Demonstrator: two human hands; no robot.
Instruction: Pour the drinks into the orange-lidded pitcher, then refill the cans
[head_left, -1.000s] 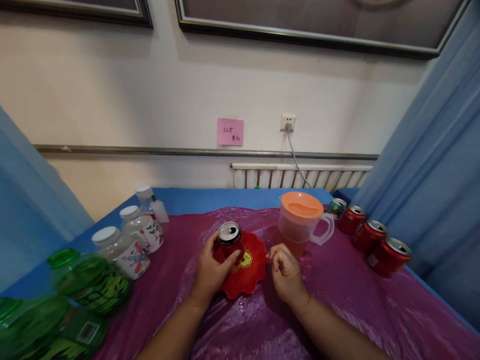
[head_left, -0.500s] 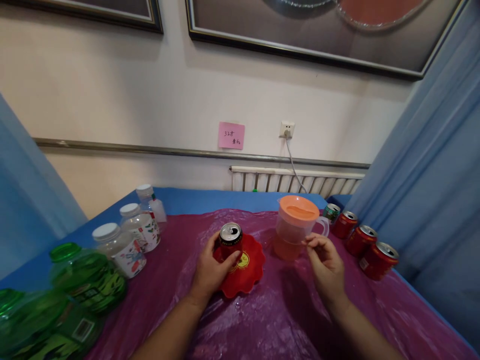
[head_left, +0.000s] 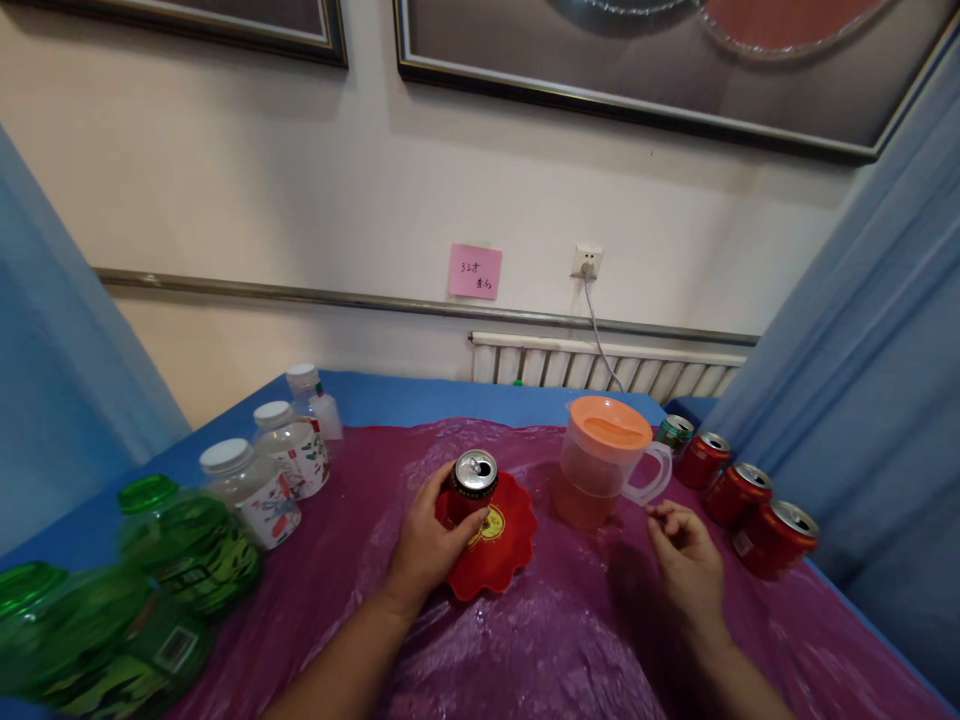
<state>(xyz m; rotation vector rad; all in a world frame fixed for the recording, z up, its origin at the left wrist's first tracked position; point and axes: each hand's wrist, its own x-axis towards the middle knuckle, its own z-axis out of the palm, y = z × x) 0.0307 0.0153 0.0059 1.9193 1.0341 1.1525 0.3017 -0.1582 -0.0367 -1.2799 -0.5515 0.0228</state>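
Note:
My left hand (head_left: pixel 426 545) is wrapped around an open drinks can (head_left: pixel 475 478) with a black upper band and a silver top. The can stands upright over the left part of a red scalloped plate (head_left: pixel 511 555) with a yellow emblem; whether it rests on the plate is hidden. Right of the plate stands a clear pitcher (head_left: pixel 585 490) with an orange lid and orange-looking liquid low inside. My right hand (head_left: pixel 686 560) is just in front of the pitcher's handle, apart from it. Its fingers are curled in with the thumb near them, and nothing shows in them.
Several opened cans, among them a red can (head_left: pixel 774 540) and a green can (head_left: pixel 673 432), line the right side. Along the left stand white-capped jars (head_left: pixel 274 510) and large green bottles (head_left: pixel 187 550). A purple plastic sheet (head_left: pixel 360 620) covers much of the blue table.
My right hand has moved right and down, away from the pitcher's side. My left hand stays around the can. The whole view has shifted slightly.

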